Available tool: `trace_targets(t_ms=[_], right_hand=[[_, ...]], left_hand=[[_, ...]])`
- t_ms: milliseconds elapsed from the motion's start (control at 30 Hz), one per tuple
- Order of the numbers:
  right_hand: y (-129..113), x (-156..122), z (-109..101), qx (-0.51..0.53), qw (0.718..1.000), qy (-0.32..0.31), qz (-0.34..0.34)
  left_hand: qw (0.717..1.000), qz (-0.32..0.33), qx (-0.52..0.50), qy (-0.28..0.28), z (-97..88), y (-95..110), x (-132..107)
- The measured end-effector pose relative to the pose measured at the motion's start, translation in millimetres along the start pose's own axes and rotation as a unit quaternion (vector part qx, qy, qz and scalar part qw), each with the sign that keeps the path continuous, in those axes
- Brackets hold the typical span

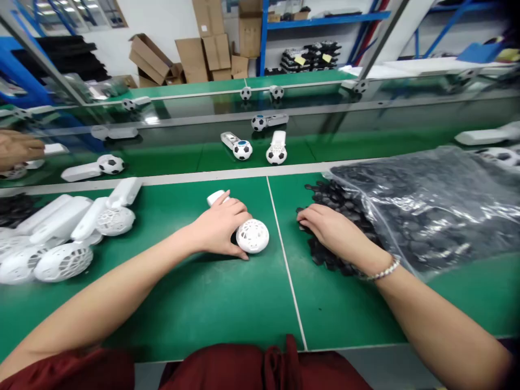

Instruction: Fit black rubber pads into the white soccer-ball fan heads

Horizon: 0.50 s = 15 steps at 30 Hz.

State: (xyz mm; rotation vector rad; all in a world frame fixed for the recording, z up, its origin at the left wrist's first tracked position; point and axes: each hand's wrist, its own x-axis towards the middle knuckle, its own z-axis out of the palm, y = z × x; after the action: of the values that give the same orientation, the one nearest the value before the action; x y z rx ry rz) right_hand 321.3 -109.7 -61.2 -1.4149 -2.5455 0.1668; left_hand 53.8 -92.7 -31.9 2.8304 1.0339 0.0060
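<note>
My left hand (pixel 223 225) is wrapped round a white handheld fan housing (pixel 252 236), whose round slotted head faces up on the green table. Part of its handle shows beyond my fingers. Over at the right, my right hand (pixel 320 219) has its fingertips pinched together at the edge of a pile of small black plastic pieces (pixel 331 260). Whatever is between those fingers is too small or hidden to make out. A clear plastic bag (pixel 442 211) full of the same black pieces lies beside the pile.
Several white fan housings (pixel 63 262) are heaped at the left. Beyond the table edge runs a green conveyor (pixel 182 157) carrying football-patterned fans (pixel 242 150). Another person's hand (pixel 20 149) is at the far left. Cardboard boxes (pixel 217 51) and a blue shelf (pixel 325 21) stand behind.
</note>
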Motion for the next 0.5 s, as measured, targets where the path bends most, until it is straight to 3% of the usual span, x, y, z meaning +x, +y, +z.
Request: trace_targets(t_ms=[200, 400, 500], right_hand=[[-6, 1, -5, 0.135, 0.99, 0.043, 0.019], [-22, -1, -9, 0.23, 0.971, 0.068, 0.008], [-29, -2, -8, 0.25, 0.961, 0.109, -0.033]], left_hand=[[0.988, -0.148, -0.008, 0.032, 13.7, 27, 18], [0.985, -0.155, -0.064, 0.031, 15.3, 33, 23], [0.987, -0.149, -0.064, 0.019, 13.7, 36, 19]])
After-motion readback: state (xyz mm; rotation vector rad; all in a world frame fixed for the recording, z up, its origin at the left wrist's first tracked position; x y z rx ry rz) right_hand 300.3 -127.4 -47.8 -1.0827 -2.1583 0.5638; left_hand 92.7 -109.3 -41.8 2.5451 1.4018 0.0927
